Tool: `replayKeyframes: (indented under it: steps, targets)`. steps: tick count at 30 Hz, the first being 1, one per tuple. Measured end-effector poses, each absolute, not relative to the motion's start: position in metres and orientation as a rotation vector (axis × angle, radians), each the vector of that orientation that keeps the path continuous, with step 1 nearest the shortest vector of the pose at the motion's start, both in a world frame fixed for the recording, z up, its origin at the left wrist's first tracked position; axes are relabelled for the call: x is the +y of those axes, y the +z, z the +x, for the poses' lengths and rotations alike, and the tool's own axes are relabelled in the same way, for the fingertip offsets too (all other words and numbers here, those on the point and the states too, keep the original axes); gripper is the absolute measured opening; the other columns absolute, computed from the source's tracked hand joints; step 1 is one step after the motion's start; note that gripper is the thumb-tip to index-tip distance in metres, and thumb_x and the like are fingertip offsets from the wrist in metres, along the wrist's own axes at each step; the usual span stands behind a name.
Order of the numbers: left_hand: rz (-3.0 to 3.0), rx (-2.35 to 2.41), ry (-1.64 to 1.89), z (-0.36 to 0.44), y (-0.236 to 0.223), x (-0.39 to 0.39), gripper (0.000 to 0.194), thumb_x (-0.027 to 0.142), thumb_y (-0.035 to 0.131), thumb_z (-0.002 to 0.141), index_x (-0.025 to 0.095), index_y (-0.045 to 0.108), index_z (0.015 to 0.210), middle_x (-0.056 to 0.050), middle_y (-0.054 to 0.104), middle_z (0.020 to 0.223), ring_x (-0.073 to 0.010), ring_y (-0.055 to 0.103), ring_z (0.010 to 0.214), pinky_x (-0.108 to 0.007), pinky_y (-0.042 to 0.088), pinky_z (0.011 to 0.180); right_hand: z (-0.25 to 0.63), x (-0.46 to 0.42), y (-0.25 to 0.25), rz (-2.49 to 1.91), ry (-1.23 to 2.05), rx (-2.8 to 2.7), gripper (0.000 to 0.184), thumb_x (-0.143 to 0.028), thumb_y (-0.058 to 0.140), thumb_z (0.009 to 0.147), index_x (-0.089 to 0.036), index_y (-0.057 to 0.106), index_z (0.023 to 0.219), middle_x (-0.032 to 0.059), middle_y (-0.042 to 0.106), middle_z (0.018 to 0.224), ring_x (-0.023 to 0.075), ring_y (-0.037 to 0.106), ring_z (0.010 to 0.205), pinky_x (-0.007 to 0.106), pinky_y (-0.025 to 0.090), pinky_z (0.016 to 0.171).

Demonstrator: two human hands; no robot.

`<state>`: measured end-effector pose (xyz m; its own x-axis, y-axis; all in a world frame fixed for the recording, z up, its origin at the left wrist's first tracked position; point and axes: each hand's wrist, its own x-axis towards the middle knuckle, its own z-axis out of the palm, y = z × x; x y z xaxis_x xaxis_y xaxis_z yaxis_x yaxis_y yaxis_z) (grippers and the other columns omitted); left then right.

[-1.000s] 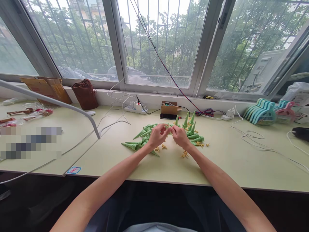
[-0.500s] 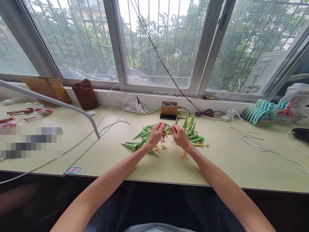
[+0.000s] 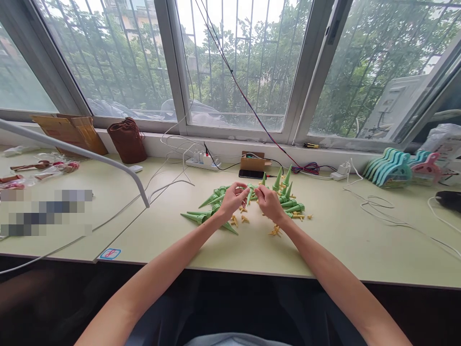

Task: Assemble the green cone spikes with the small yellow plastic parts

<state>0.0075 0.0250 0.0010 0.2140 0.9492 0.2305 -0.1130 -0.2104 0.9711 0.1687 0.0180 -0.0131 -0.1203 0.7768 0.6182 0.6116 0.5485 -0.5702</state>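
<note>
In an apparent two-handed handling step above the pale yellow-green desk [image 3: 342,235], the left hand [image 3: 232,202] pinches a green conical plastic spike [image 3: 249,194], the right hand [image 3: 268,203] curls beside it, contents hidden, and steady alignment seems needed next.

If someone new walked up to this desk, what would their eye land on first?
Probably the green cones in the middle of the table, some pointing up and others lying down, with small yellow pieces scattered nearby. The left hand and right hand are close together among them. Behind, large windows show leafy trees.
</note>
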Motion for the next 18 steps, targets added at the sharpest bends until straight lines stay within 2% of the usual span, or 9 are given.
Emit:
replayKeyframes:
  steps: [9, 18]
  targets:
    - [1.517, 0.848, 1.202, 0.0063, -0.0032, 0.0268, 0.051, 0.047, 0.071, 0.074, 0.015, 0.055, 0.110, -0.002, 0.061, 0.076, -0.0099, 0.057, 0.054, -0.021, 0.047, 0.045, 0.1691, 0.0206, -0.0151, -1.163, 0.201, -1.811, 0.036, -0.042, 0.031, 0.099, -0.021, 0.039, 0.071, -0.0012, 0.048, 0.060, 0.0125, 0.039, 0.052, 0.025, 0.028, 0.054]
    - [1.882, 0.905, 1.290, 0.0056, -0.0023, 0.0220, 0.034, 0.041, 0.062, 0.083, 0.020, 0.053, 0.107, -0.002, 0.062, 0.083, -0.0088, 0.056, 0.056, -0.020, 0.046, 0.048, 0.1685, 0.0201, -0.0134, -1.200, 0.193, -1.791, 0.037, -0.042, 0.030, 0.099, -0.022, 0.037, 0.068, -0.0002, 0.049, 0.059, 0.0132, 0.040, 0.053, 0.026, 0.029, 0.054]
